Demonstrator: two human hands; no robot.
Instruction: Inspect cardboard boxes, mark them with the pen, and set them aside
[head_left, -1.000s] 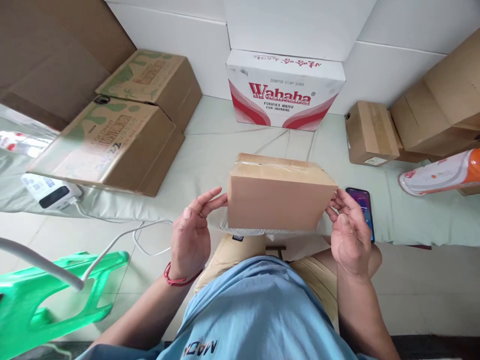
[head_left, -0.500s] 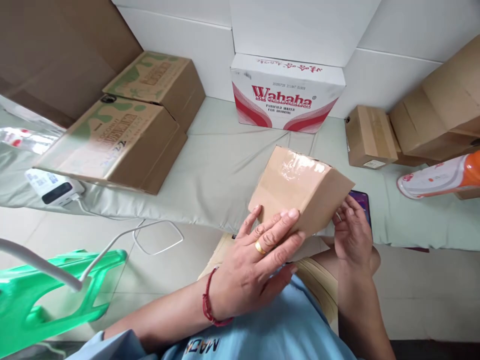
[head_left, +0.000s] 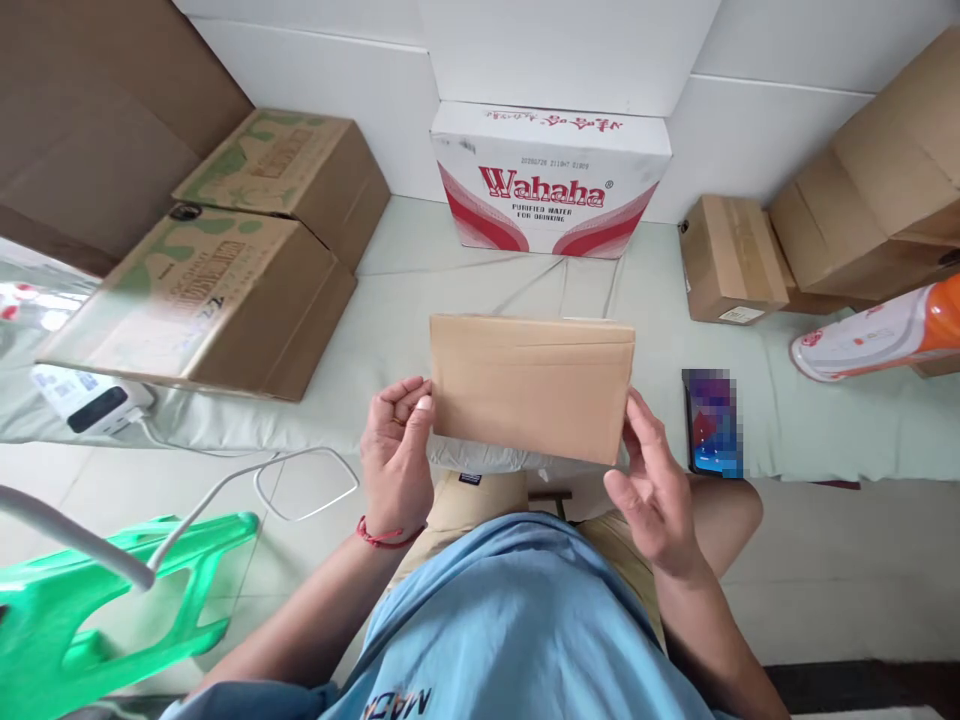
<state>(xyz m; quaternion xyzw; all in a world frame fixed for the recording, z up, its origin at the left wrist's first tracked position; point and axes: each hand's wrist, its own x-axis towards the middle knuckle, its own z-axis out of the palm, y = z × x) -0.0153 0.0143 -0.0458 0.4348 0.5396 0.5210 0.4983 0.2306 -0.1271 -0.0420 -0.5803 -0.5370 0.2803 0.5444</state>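
Observation:
A plain brown cardboard box (head_left: 531,390) is held up in front of me, one long flat side turned toward my body. My left hand (head_left: 397,445) grips its left end, thumb at the near edge and fingers curled behind. At the box's right end is my right hand (head_left: 652,475), its fingers against the edge and its thumb held away from the cardboard. The far and under sides of the box are hidden. To the right of my right hand lies a phone (head_left: 709,425) with its screen lit and partly pixelated.
A white Wahaha water carton (head_left: 551,185) stands against the wall. Printed cartons (head_left: 180,290) are at left, near a white power strip (head_left: 94,400) and its cable. On the right are a small taped box (head_left: 731,260) and an orange-white bottle (head_left: 870,335). A green stool (head_left: 142,590) stands on the floor.
The box has turned from a tilted, corner-up pose to a nearly level one. My left hand has moved from its near face to its left end. The phone is now uncovered.

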